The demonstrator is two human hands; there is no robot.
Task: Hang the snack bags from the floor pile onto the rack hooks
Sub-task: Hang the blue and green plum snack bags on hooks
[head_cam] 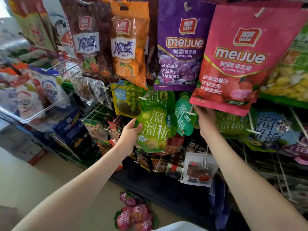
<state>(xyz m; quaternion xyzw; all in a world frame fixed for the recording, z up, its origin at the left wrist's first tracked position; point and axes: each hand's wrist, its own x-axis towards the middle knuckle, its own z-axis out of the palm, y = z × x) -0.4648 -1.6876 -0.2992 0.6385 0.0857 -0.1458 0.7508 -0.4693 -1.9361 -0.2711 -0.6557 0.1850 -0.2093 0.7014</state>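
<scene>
Green snack bag [154,130], rounded with white characters, is gripped by the left hand [131,130]; the right hand [205,117], fingers hidden behind a pink bag [241,64], cannot be judged.

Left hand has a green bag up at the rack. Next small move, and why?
Probably lift the green bag in the left hand and thread its top onto the white-tipped hook the right hand is reaching toward. Matching green bags hang there; whether it is already on a hook is unclear.
</scene>
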